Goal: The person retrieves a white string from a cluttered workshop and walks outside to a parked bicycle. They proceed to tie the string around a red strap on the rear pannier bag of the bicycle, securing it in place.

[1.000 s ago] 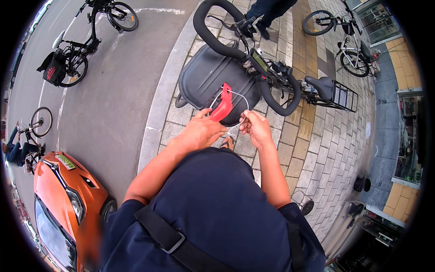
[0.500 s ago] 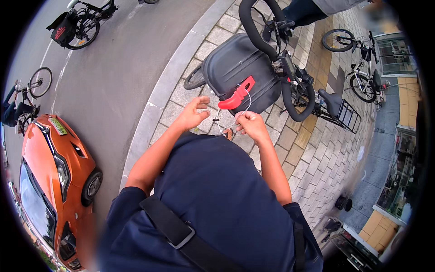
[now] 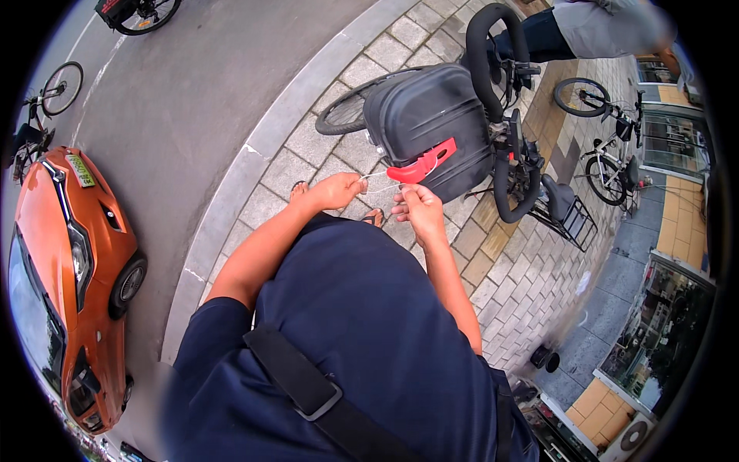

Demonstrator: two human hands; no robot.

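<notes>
A thin white cord (image 3: 379,189) runs between my two hands, close below a red plastic latch (image 3: 412,171). My left hand (image 3: 339,191) is closed, pinching the cord between thumb and fingertips at its left end. My right hand (image 3: 422,214) pinches the cord near the latch's lower edge, its other fingers curled. Part of the cord also loops over the red latch. The latch sits on the lid of a ribbed black box (image 3: 423,115), mounted at the front of a bicycle. What lies inside my fingers is partly hidden.
Wrapped black handlebars (image 3: 481,69) rise beside the box, with a front wheel (image 3: 350,108) by the kerb. A person (image 3: 570,31) stands beyond. Another bicycle (image 3: 608,169) is parked at right near shopfronts. An orange car (image 3: 85,262) is on the road at left.
My left hand, open before, has moved right and closed on the cord. The cord is now drawn out between both hands. My view has shifted, so the car sits further left.
</notes>
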